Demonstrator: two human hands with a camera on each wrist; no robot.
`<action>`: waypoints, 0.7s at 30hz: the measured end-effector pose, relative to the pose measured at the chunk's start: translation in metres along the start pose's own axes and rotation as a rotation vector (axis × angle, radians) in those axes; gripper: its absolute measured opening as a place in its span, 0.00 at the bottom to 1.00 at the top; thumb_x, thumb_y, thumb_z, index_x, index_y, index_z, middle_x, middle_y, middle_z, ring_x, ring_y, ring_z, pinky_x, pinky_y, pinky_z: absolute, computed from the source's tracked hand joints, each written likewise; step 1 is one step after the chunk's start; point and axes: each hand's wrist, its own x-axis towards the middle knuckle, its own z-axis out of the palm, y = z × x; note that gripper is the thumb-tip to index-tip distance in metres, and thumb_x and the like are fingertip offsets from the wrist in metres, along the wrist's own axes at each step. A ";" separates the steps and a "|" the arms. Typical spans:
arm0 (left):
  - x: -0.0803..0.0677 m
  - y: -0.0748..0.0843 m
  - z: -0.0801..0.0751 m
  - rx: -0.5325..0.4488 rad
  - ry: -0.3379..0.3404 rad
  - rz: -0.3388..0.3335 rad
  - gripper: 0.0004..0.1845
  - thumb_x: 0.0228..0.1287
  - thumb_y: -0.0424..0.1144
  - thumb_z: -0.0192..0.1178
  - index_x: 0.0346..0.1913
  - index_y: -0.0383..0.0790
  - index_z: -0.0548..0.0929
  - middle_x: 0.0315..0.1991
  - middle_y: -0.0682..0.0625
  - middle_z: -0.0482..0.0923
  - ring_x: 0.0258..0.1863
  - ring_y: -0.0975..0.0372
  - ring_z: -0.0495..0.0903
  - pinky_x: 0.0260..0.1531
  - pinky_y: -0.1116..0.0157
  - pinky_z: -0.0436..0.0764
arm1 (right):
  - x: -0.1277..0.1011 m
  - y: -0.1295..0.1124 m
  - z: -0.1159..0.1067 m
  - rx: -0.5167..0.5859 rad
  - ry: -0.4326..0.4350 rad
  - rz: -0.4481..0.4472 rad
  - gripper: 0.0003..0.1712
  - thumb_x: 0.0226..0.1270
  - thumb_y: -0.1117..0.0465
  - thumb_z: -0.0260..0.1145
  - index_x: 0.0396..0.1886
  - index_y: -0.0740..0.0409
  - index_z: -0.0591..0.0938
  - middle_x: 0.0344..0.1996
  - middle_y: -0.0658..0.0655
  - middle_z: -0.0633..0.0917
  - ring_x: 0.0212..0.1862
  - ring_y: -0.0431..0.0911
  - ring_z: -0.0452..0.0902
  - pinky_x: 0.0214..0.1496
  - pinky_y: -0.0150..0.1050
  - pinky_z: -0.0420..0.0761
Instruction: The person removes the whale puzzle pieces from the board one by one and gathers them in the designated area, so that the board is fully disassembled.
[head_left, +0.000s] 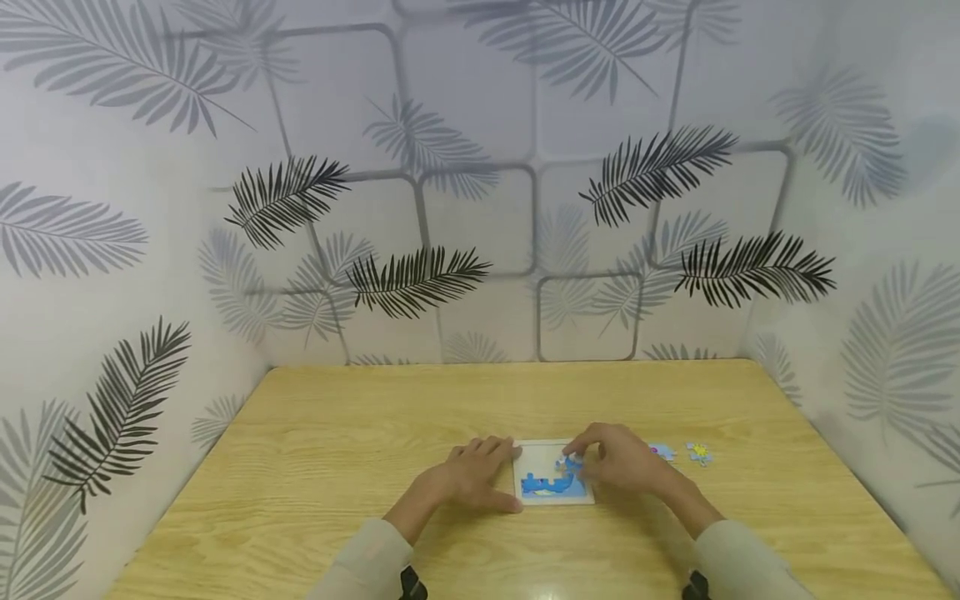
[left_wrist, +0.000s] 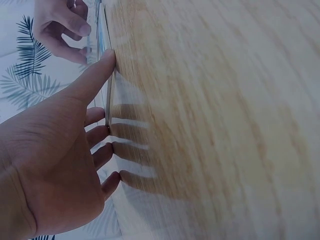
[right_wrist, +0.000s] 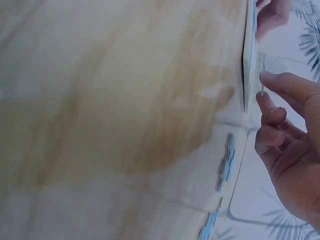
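Wall behind: pale wallpaper (head_left: 480, 217) with grey and black feather prints and rounded-box lines. Below it, a light wood-grain table (head_left: 337, 417) takes up most of the lower head view.

Two light sleeves (head_left: 367, 557) reach in from the near edge, a black strap (head_left: 412, 583) showing at the left one and another at the right.

Left hand (head_left: 474, 477) — spread, fingers extended, grasping nothing. Thumb touches the frame's near-left corner, fingertips along its left side. Right hand (head_left: 621, 460) is over the frame's right side, thumb and index pinching a piece, other fingers bent.

Puzzle frame (head_left: 555, 502) sits flat on the table between the hands, white rim, pale floor showing in its far-left part. Joined blue pieces (head_left: 543, 486) fill the near strip inside it.

Two loose pieces lie on the table right of the frame, beyond the right hand: a blue one with a pink spot (head_left: 663, 452), partly hidden by that hand, and a blue-and-yellow one (head_left: 700, 452) just beside it.

Pinched piece (right_wrist: 263, 82) shows edge-on in the right wrist view — can't tell if it touches the joined ones.
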 end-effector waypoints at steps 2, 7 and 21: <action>0.002 -0.002 0.002 -0.008 0.001 -0.002 0.47 0.59 0.70 0.57 0.75 0.50 0.57 0.74 0.46 0.55 0.73 0.46 0.54 0.66 0.41 0.58 | -0.003 0.002 -0.005 0.026 0.015 0.005 0.17 0.59 0.66 0.72 0.49 0.53 0.85 0.45 0.53 0.84 0.21 0.36 0.66 0.22 0.32 0.73; 0.007 -0.007 0.008 -0.031 0.010 -0.003 0.48 0.58 0.69 0.58 0.76 0.50 0.56 0.75 0.46 0.54 0.74 0.46 0.53 0.67 0.41 0.56 | -0.011 0.010 -0.018 0.060 0.034 0.000 0.17 0.61 0.64 0.71 0.50 0.49 0.85 0.45 0.51 0.83 0.16 0.34 0.58 0.19 0.32 0.70; -0.001 0.003 -0.002 -0.040 -0.015 -0.017 0.46 0.60 0.66 0.59 0.76 0.49 0.55 0.75 0.47 0.53 0.74 0.47 0.51 0.68 0.42 0.55 | -0.038 0.033 -0.042 0.061 0.056 0.040 0.16 0.57 0.61 0.74 0.47 0.49 0.86 0.45 0.53 0.84 0.15 0.34 0.53 0.17 0.31 0.66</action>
